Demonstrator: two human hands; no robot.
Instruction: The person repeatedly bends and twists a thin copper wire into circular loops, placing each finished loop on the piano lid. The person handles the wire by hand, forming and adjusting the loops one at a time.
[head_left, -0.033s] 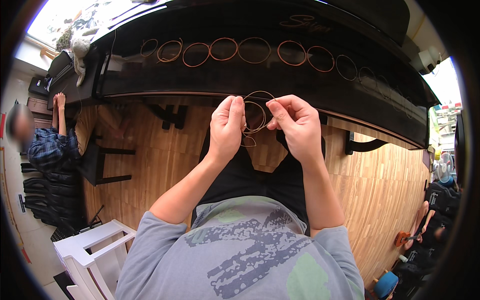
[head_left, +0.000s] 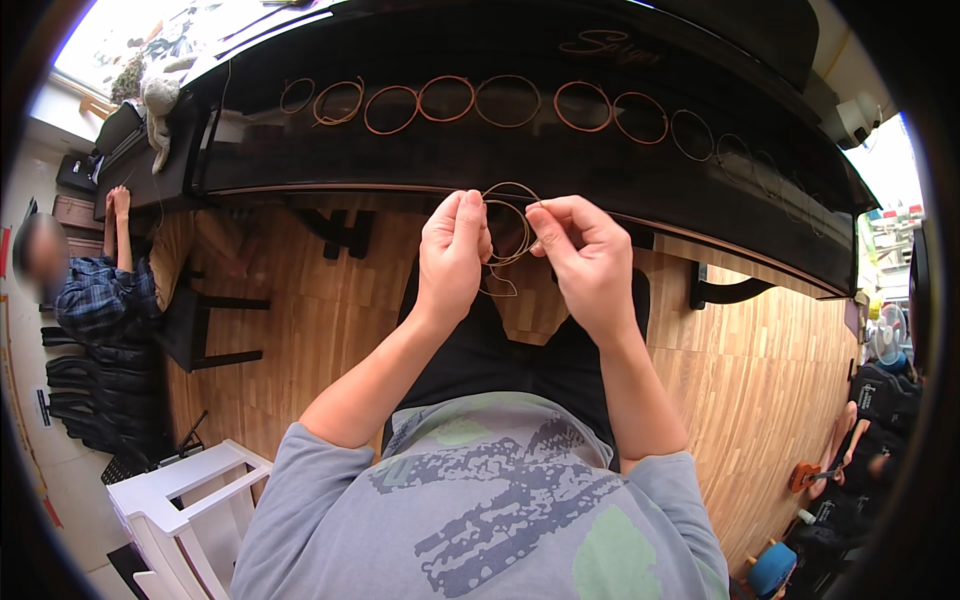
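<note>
Between my hands, just off the near edge of the black piano (head_left: 330, 160), is a loosely coiled metal string (head_left: 527, 240), thin and brass-coloured. A loose tail of it hangs below the loops. My left hand (head_left: 455, 250) is closed, pinching the left side of the coil between thumb and fingers. On the other side, my right hand (head_left: 585, 250) is closed too, with thumb and forefinger gripping the upper right part of the loop. Its other fingers are curled in, and the string's end cannot be made out.
Along the piano top lies a row of several coiled strings, among them a copper-coloured coil (head_left: 392, 110) and a silvery coil (head_left: 692, 135). A person (head_left: 95, 285) sits at the far left. A white stand (head_left: 190, 495) is at lower left, a small ukulele-like instrument (head_left: 803, 477) at lower right.
My right hand has shifted slightly left, closer to my left hand, narrowing the gap across the coil. My left hand has barely moved.
</note>
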